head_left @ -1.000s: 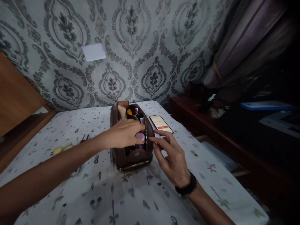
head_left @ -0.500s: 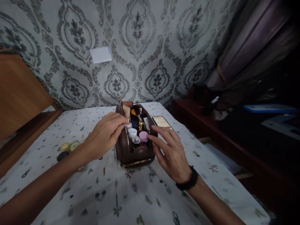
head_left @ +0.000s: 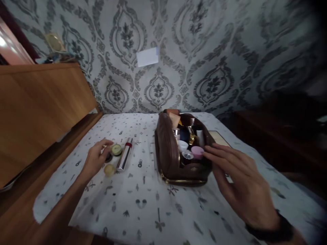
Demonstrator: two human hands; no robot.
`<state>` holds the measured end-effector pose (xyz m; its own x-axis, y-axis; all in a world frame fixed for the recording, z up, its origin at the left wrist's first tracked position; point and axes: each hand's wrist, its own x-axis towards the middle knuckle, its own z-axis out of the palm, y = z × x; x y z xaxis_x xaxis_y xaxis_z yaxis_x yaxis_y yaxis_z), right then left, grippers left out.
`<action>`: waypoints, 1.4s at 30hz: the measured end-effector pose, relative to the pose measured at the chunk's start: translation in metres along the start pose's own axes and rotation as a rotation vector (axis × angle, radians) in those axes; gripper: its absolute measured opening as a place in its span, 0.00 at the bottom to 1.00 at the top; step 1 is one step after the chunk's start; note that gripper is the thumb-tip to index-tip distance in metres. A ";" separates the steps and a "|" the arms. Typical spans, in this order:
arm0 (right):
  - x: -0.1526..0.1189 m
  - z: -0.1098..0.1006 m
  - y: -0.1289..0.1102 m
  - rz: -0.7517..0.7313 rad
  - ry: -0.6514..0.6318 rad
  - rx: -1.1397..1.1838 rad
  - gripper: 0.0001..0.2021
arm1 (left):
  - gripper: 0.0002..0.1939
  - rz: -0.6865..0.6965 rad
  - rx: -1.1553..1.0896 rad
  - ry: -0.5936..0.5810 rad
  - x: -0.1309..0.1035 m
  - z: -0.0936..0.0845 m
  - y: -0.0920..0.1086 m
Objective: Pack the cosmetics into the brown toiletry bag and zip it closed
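An unzipped brown toiletry bag (head_left: 167,153) stands upright, packed with cosmetics. Inside show a pink-lidded jar (head_left: 197,152), a white-capped container (head_left: 183,145), a clear-topped bottle (head_left: 187,155) and a white tube (head_left: 200,137). At the bag's right rim, my right hand (head_left: 240,180) is open with fingers outstretched, the tips close to the pink lid. My left hand (head_left: 97,157) is off to the left, thumb and fingers curved but apart, over a dark round pot (head_left: 109,157). Beside it lie a green-lidded pot (head_left: 117,149), a yellowish pot (head_left: 109,170) and a silver tube with a red band (head_left: 124,156).
A phone (head_left: 219,137) lies behind my right hand, partly covered. White patterned cloth (head_left: 143,211) covers the table. A wooden panel (head_left: 43,115) rises along the left edge, and patterned wallpaper (head_left: 158,88) closes off the back. Dark furniture (head_left: 270,139) stands at right.
My left hand has left the bag's left rim and moved over to the small pots. My right hand stays by the right rim. The view has turned left, bringing the silver tube into sight.
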<state>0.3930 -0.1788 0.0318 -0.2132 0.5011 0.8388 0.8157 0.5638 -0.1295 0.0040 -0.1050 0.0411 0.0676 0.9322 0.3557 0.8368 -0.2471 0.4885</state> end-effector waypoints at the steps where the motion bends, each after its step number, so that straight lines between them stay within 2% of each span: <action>1: 0.003 -0.001 -0.007 0.015 0.018 0.020 0.19 | 0.15 -0.037 -0.004 -0.001 -0.002 -0.002 -0.010; 3: 0.008 -0.002 -0.026 0.003 0.033 0.092 0.21 | 0.15 -0.051 0.018 0.006 -0.007 -0.002 -0.023; 6: 0.013 0.011 -0.057 -0.073 -0.015 0.274 0.20 | 0.13 0.023 0.115 0.011 -0.014 0.001 -0.026; 9: 0.013 0.039 -0.085 -0.091 -0.143 0.457 0.17 | 0.12 0.081 0.170 0.001 -0.018 0.005 -0.023; 12: 0.008 0.074 -0.104 0.034 -0.296 0.600 0.14 | 0.11 0.070 0.136 0.033 -0.014 0.004 -0.030; 15: 0.004 0.108 -0.116 0.320 -0.424 0.813 0.12 | 0.11 -0.021 -0.012 0.081 -0.002 -0.004 -0.055; 18: 0.010 0.138 -0.122 0.740 -0.469 1.193 0.13 | 0.11 -0.142 -0.224 0.179 0.015 -0.013 -0.092; 20: 0.020 0.155 -0.124 1.089 -0.465 1.420 0.14 | 0.11 -0.195 -0.283 0.236 0.024 -0.016 -0.116; 22: 0.030 0.169 -0.125 1.403 -0.422 1.577 0.14 | 0.11 -0.218 -0.284 0.242 0.029 -0.015 -0.134; 24: 0.037 0.181 -0.125 1.577 -0.372 1.724 0.13 | 0.11 -0.212 -0.273 0.210 0.029 -0.011 -0.142; 28: 0.029 0.196 -0.121 1.618 -0.382 1.989 0.09 | 0.12 -0.138 -0.266 0.089 0.022 0.004 -0.132; 30: 0.021 0.200 -0.117 1.604 -0.401 2.077 0.08 | 0.15 -0.025 -0.222 -0.001 0.020 0.010 -0.120; 33: 0.013 0.202 -0.111 1.597 -0.358 2.152 0.07 | 0.20 0.177 -0.113 -0.161 0.024 0.021 -0.101; 35: 0.012 0.202 -0.109 1.606 -0.332 2.170 0.07 | 0.24 0.245 -0.028 -0.259 0.030 0.028 -0.091; 39: 0.012 0.203 -0.109 1.611 -0.332 2.160 0.06 | 0.23 0.265 0.132 -0.358 0.039 0.034 -0.075; 42: 0.011 0.202 -0.111 1.572 -0.341 2.142 0.08 | 0.20 0.216 0.016 -0.322 0.040 0.027 -0.067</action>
<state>0.1913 -0.1037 -0.0512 -0.5200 0.8188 -0.2432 -0.7238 -0.5736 -0.3836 -0.0351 -0.0441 0.0011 0.4083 0.8951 0.1792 0.7931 -0.4451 0.4159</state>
